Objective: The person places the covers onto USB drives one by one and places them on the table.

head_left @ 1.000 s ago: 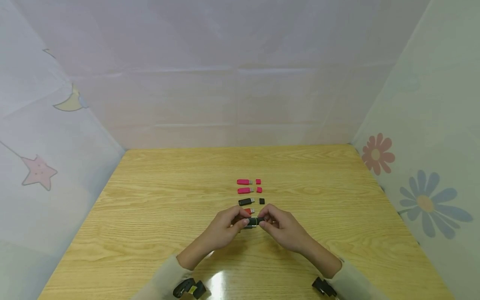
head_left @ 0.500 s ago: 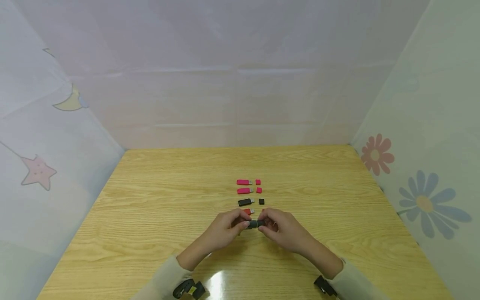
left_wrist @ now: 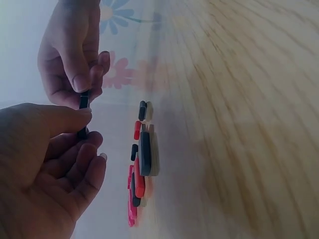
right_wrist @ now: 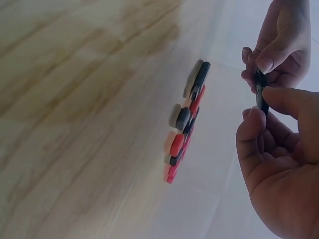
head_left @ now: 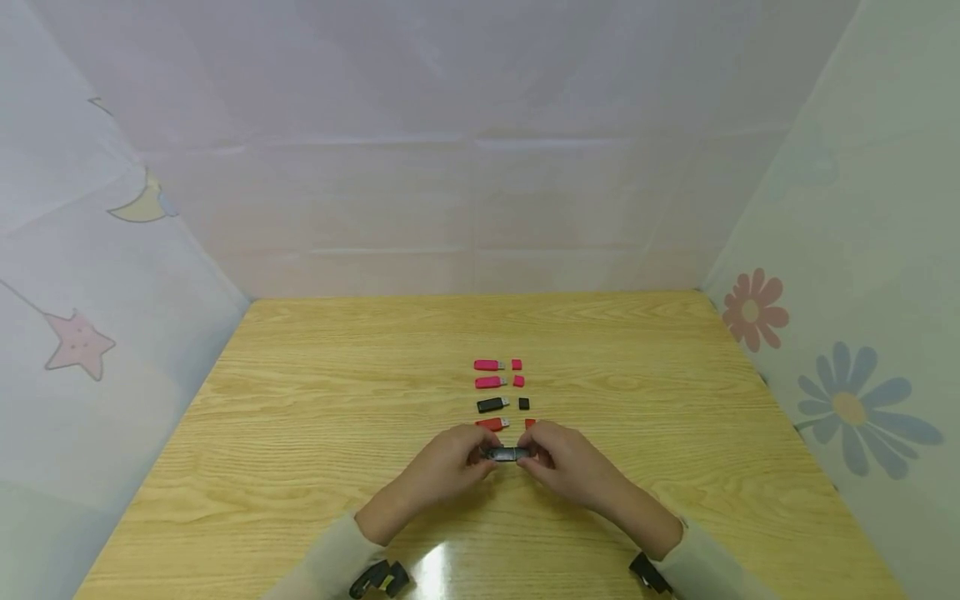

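Between my two hands is a black USB flash drive (head_left: 505, 454), held level above the table. My left hand (head_left: 446, 468) pinches its left end with thumb and fingers; my right hand (head_left: 566, 467) pinches the right end. A thin pale line crosses the drive close to the right fingertips. Both ends are covered by fingers. In the left wrist view the drive (left_wrist: 83, 101) shows as a narrow dark strip. Just beyond the hands lie a red USB drive (head_left: 492, 424) and its red cap (head_left: 530, 423), partly hidden by the right hand in the head view.
Farther back lie a black drive (head_left: 492, 404) with its black cap (head_left: 523, 403) and two pink drives (head_left: 489, 365) with pink caps (head_left: 517, 364). Wrist views also show a dark grey drive (left_wrist: 145, 155) and dark cap (right_wrist: 183, 118), hidden in the head view.
Both hands have come slightly nearer the body with the flash drive. The drive has turned so a shinier face shows. More of the red drive and red cap is visible.
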Tool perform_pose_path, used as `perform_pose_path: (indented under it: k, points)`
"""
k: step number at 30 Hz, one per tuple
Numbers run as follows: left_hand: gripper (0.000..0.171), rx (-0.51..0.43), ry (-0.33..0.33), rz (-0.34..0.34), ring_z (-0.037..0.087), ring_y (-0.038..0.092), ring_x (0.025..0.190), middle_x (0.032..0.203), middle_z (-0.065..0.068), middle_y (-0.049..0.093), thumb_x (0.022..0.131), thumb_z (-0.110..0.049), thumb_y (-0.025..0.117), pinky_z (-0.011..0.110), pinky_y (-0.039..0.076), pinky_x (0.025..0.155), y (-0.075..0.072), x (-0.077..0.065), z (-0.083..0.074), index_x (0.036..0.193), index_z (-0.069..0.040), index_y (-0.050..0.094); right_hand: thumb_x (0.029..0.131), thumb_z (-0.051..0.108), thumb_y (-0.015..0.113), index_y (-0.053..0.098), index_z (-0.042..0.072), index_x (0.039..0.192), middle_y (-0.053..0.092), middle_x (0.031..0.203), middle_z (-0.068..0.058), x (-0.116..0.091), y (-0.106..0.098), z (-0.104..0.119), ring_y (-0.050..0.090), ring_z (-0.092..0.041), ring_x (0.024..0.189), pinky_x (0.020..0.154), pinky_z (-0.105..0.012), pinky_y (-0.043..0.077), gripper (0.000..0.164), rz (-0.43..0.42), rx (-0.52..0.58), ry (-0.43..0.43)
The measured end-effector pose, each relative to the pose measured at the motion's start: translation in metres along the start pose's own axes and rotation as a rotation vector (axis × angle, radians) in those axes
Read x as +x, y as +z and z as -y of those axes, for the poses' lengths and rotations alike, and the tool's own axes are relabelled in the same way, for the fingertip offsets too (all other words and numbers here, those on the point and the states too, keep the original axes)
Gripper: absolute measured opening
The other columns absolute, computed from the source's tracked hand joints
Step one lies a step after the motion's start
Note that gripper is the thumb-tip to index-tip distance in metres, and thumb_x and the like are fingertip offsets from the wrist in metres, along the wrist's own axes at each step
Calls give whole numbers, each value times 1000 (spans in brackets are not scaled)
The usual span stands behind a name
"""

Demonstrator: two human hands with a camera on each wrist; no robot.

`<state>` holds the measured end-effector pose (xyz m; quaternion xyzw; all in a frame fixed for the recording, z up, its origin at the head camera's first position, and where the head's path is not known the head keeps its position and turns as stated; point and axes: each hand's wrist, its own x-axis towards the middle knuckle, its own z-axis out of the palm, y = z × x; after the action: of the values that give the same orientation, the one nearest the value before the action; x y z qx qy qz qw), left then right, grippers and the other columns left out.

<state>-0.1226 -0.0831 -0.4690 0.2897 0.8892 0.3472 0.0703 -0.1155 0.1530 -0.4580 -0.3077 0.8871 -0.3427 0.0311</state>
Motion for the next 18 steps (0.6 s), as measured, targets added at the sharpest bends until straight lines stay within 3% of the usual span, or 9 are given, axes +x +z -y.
perform_pose_path:
  k: [8,18]
  points:
    - [15,161,26,31,5,57,89,98,-5,67,91,-14,76,23,51,79,6,0,2,105,-11,73,93,14,74,68,14,101,57,85,11,3,4,3,49,-4,70,59,-22,44,10,105,-91,97]
    - [15,241,74,69,7,59,96,98,-7,67,90,-14,78,23,52,85,12,0,3,105,-14,74,93,17,74,68,15,99,55,81,11,3,8,2,49,-2,68,59,-22,44,9,193,-120,142]
